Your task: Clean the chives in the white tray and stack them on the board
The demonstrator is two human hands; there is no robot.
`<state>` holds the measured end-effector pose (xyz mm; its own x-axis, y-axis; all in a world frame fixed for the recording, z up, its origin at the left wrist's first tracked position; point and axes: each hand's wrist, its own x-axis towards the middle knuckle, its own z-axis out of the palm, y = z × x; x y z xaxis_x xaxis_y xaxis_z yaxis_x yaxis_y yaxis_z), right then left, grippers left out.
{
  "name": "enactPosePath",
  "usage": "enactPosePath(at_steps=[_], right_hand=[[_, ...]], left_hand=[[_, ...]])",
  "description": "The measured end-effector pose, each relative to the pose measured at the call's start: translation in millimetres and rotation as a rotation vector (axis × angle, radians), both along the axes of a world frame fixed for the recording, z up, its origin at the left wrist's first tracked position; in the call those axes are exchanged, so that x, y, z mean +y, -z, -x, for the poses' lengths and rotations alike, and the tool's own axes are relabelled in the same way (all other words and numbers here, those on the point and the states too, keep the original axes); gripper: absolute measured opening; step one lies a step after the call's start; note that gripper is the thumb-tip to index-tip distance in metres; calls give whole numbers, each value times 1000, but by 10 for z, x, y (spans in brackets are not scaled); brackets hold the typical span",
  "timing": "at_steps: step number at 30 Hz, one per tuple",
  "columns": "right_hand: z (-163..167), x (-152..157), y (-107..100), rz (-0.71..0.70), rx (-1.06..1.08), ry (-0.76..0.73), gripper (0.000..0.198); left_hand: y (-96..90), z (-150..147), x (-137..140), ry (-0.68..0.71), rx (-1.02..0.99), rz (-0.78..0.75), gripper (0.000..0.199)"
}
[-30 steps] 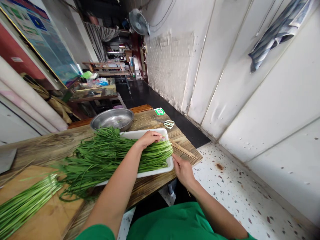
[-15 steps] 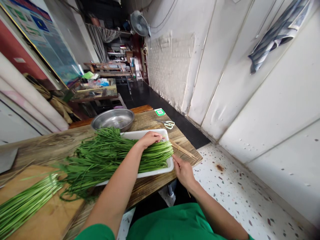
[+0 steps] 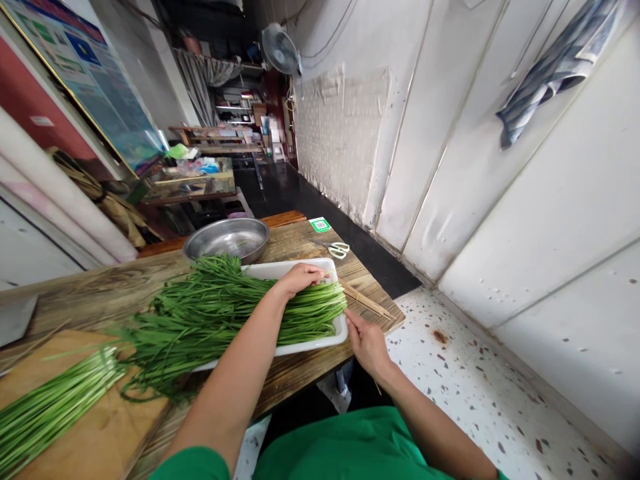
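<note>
A thick bundle of garlic chives (image 3: 215,313) lies in a white plastic tray (image 3: 305,346), its leaves spilling over the left side and its pale cut ends towards the right. My left hand (image 3: 302,277) rests over the stems near the tray's far right corner, with finger and thumb closed at the stem ends. At the near right corner, my right hand (image 3: 369,341) is closed, fingertips by the cut ends; what it pinches is hidden. A thin tan strand (image 3: 378,387) shows below that hand. More cut chives (image 3: 55,407) lie on a wooden board (image 3: 115,437) at left.
Behind the tray stand a steel bowl (image 3: 227,240) and scissors (image 3: 337,249) with pale handles. Thin tan sticks or straws (image 3: 367,301) lie near the table's right corner. A metal blade (image 3: 15,319) is at far left. A white panelled wall (image 3: 500,220) rises on the right.
</note>
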<state>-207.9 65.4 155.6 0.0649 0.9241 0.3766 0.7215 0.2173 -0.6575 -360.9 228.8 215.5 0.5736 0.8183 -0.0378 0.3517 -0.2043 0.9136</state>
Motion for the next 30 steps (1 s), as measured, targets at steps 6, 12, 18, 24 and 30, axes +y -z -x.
enactPosePath(at_steps=[6, 12, 18, 24, 30], right_hand=[[-4, 0, 6, -11, 13, -12, 33], [-7, -4, 7, -10, -5, 0, 33], [-5, -2, -10, -8, 0, -15, 34], [-2, 1, 2, -3, 15, -6, 34], [-1, -16, -13, -9, 20, -18, 35]], left_hand=[[9, -6, 9, 10, 5, 11, 25], [18, -4, 11, 12, -1, 18, 26], [16, -1, 3, 18, -4, 16, 28], [23, -6, 7, -4, 4, 15, 28], [-14, -14, -21, -11, -2, -5, 28]])
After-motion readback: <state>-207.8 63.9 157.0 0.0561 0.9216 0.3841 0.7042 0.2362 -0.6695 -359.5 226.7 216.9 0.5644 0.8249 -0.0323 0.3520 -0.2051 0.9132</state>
